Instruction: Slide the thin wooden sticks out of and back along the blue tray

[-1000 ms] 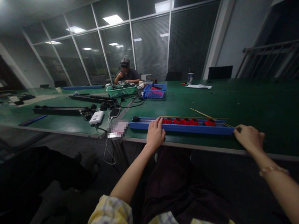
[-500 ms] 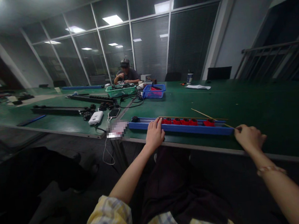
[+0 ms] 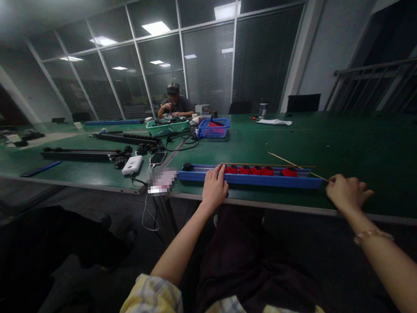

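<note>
A long blue channel-shaped rail (image 3: pixel 269 182) lies along the front edge of the green table. Several red pieces with dark centres (image 3: pixel 245 170) sit in a row inside it, and a black piece (image 3: pixel 187 166) is at its left end. My left hand (image 3: pixel 214 187) grips the rail left of its middle, fingers curled over the near wall. Just past the rail's right end, my right hand (image 3: pixel 346 190) pinches the end of a thin yellowish stick (image 3: pixel 285 160), which slants up and left across the rail. A second thin stick (image 3: pixel 260 163) runs behind the rail.
Left of the rail are a white power bank (image 3: pixel 132 165), a phone (image 3: pixel 157 158) and long black rails (image 3: pixel 80 154). Farther back stand a green basket (image 3: pixel 167 128) and a blue basket (image 3: pixel 213 131). A person (image 3: pixel 174 103) sits across the table. White paper (image 3: pixel 274 122) lies at the back right.
My right hand has shifted very slightly, with the stick still pinched in it. My left hand keeps its place on the rail. The whole view has drifted a little.
</note>
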The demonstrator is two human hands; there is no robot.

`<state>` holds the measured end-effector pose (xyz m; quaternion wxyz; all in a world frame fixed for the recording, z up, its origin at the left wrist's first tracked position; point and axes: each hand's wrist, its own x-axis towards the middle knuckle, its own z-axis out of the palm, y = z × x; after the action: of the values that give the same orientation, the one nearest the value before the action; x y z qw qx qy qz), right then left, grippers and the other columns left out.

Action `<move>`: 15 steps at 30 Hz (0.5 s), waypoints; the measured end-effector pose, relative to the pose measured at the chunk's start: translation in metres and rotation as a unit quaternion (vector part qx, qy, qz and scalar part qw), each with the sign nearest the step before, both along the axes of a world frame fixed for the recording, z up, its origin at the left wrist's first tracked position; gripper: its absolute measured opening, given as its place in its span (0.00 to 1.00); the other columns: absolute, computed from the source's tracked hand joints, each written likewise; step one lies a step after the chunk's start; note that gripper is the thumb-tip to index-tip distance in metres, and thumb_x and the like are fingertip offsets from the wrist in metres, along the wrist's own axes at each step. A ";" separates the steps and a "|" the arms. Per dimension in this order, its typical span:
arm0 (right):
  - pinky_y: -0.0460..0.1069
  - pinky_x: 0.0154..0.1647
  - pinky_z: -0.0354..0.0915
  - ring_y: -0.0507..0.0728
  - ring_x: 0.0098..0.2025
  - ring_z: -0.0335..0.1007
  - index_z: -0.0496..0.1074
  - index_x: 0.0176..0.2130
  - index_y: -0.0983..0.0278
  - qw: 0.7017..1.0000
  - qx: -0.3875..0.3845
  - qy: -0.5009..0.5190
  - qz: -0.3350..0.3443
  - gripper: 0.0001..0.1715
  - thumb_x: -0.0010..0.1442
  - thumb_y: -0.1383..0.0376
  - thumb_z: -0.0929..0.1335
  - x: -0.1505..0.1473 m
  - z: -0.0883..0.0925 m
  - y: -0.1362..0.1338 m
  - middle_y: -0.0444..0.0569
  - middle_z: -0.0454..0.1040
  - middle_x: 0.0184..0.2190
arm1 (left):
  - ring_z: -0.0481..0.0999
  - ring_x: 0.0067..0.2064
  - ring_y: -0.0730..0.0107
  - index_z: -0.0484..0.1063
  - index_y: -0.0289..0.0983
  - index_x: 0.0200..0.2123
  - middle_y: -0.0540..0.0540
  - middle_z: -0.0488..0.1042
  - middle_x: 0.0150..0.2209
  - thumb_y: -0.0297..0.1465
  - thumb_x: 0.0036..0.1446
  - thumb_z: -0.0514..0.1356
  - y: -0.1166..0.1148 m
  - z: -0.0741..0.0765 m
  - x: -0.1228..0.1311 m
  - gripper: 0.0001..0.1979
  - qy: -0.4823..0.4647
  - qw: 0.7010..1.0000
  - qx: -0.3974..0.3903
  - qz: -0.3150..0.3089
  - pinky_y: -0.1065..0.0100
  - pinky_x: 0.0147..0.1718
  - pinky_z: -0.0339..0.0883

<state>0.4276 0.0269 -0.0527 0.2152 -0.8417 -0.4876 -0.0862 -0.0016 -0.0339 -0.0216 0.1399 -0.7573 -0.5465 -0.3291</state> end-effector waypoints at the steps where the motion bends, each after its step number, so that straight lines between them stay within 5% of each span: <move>1: 0.69 0.51 0.54 0.76 0.57 0.62 0.77 0.48 0.64 1.000 -0.008 0.000 0.000 0.23 0.63 0.61 0.59 -0.001 0.001 -0.001 0.70 0.70 0.48 | 0.64 0.64 0.54 0.54 0.35 0.68 0.36 0.61 0.66 0.32 0.64 0.51 0.000 0.000 0.000 0.29 0.000 1.000 0.001 0.000 0.49 0.66 0.55; 15: 0.64 0.52 0.54 0.73 0.57 0.61 0.75 0.50 0.64 0.999 -0.046 -0.015 0.013 0.27 0.68 0.58 0.55 0.001 0.002 0.001 0.66 0.68 0.50 | 0.63 0.64 0.54 0.55 0.33 0.67 0.36 0.62 0.66 0.31 0.64 0.52 0.002 -0.002 0.000 0.29 0.005 1.000 0.007 0.003 0.50 0.67 0.54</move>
<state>0.4286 0.0282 -0.0508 0.1705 -0.8428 -0.5051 -0.0737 -0.0011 -0.0323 -0.0236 0.1486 -0.7565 -0.5455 -0.3287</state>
